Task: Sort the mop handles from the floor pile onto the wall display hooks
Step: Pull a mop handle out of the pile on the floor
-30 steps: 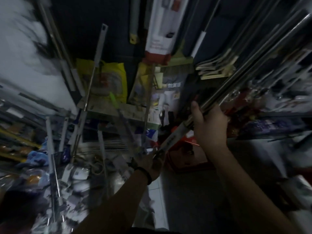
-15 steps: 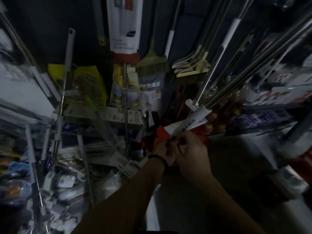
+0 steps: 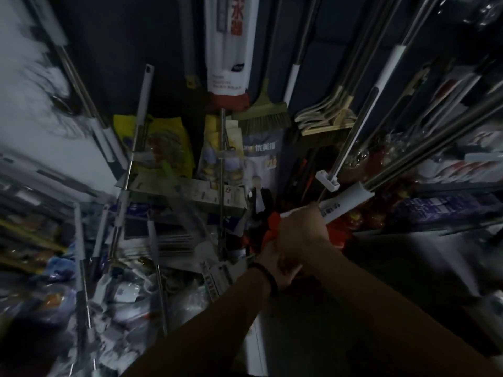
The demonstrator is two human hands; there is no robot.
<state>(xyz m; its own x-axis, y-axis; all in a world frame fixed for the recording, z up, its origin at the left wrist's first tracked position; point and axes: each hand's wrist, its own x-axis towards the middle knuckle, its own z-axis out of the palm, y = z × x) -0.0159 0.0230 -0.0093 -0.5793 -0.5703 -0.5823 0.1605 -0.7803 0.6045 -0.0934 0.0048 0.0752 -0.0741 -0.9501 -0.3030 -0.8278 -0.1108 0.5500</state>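
A bundle of metal mop handles slants from the upper right down to the centre, ending in a white labelled sleeve with a red part below it. My right hand grips the bundle's lower end at the sleeve. My left hand, with a dark wristband, is pressed close under the right hand and mostly hidden by it; its fingers seem to hold the same end. More mop handles lie and lean in the pile at the lower left.
Brooms, a packaged mop and poles hang on the dark wall ahead. Yellow bags and boxes stand on a low shelf. Packed shelves line the right. Bare floor lies under my arms.
My right hand slid down the bundle from mid-pole to its white sleeve end, meeting the left hand. The view shifted, bringing the wall goods lower and nearer.
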